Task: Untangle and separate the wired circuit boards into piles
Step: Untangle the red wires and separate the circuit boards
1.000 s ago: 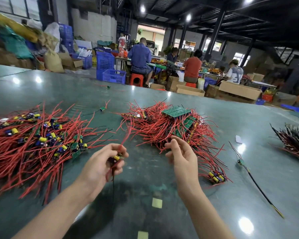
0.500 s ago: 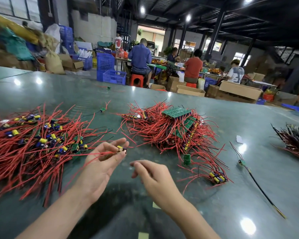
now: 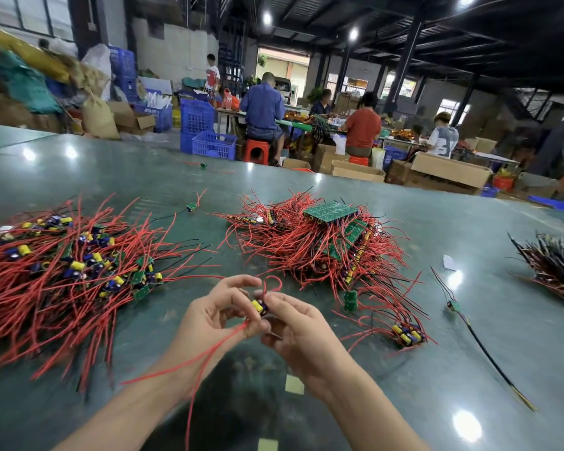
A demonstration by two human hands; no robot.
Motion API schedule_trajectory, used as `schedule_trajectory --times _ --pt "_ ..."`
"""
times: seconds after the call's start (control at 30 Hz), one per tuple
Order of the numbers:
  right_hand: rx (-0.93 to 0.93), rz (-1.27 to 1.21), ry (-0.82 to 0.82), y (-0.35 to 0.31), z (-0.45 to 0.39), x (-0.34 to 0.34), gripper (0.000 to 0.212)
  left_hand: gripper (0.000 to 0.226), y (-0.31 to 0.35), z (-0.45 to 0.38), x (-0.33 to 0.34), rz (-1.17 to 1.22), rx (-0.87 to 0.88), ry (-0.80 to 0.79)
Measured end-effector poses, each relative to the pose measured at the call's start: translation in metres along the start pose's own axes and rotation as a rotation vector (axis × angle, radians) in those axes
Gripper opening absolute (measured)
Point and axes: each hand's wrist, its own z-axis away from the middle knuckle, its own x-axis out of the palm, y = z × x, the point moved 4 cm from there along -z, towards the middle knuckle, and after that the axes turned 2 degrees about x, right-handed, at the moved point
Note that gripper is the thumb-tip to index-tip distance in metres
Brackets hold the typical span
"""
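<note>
Wired circuit board point(image 3: 259, 308) sits pinched between your left hand point(image 3: 217, 315) and right hand point(image 3: 295, 323) — sorted pile point(image 3: 62, 271) lies leftward, nearer your left hand.

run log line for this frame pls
step: untangling | left hand: pinches red wire | right hand: pinches small wired board | sorted pile left, tangled pile ahead

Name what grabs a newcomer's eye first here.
Two big red-wire tangles: the sorted pile at left, the tangled heap with green boards at centre. In front, the left hand and right hand pinch one small board between them.
</note>
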Motion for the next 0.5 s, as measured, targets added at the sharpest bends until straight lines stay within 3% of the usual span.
schedule_trajectory --times 0.13,0.23,0.3,0.37,0.5 --pt "-0.046 0.031 0.06 -0.006 0.0 -0.006 0.017 0.047 -0.007 -0.002 -0.001 0.311 -0.16 0.076" --pt "-0.123 0.297 0.109 -0.013 0.003 -0.007 0.016 0.02 -0.011 0.0 0.002 0.513 -0.445 0.047" --pt "-0.179 0.461 0.126 -0.016 0.004 -0.005 0.012 0.03 -0.013 0.003 0.006 0.477 -0.559 -0.055" --pt "-0.213 0.545 0.142 -0.017 0.005 -0.003 0.013 0.039 -0.015 0.005 0.007 0.393 -0.559 -0.078" --pt "-0.263 0.5 0.152 -0.023 0.008 -0.003 0.015 0.035 -0.016 0.007 0.005 0.335 -0.545 -0.086"
